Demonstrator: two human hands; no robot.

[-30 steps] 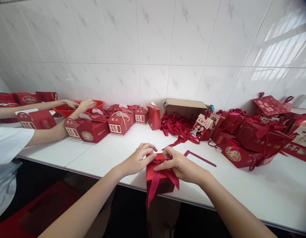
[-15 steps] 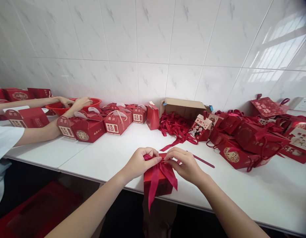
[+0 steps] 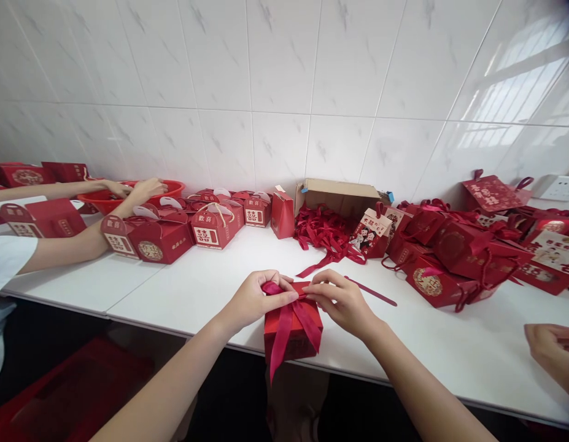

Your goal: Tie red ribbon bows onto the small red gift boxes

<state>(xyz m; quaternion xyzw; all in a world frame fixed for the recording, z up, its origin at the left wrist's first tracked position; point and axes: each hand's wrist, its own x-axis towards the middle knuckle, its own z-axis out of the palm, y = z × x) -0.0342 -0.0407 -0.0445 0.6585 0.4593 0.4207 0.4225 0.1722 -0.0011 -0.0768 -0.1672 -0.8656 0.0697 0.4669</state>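
Note:
A small red gift box (image 3: 300,336) stands at the near edge of the white counter (image 3: 205,282). A red ribbon (image 3: 284,325) is tied over its top, with two tails hanging down the front. My left hand (image 3: 256,296) pinches a loop of the ribbon on the left of the box top. My right hand (image 3: 342,301) pinches the ribbon on the right side. Both hands rest on the box top, fingertips almost meeting.
A cardboard carton (image 3: 342,196) spills loose red ribbons (image 3: 328,236) behind the box. Red gift bags (image 3: 454,258) are piled at right, closed red boxes (image 3: 215,224) at left. A co-worker's hands (image 3: 143,189) reach into a red basin (image 3: 174,186). Another person's hand (image 3: 553,353) shows at right. A single ribbon strip (image 3: 371,292) lies nearby.
My hands moved closer together on the box top and now hold ribbon loops there. A hand has come in at the right edge. The view shifted slightly.

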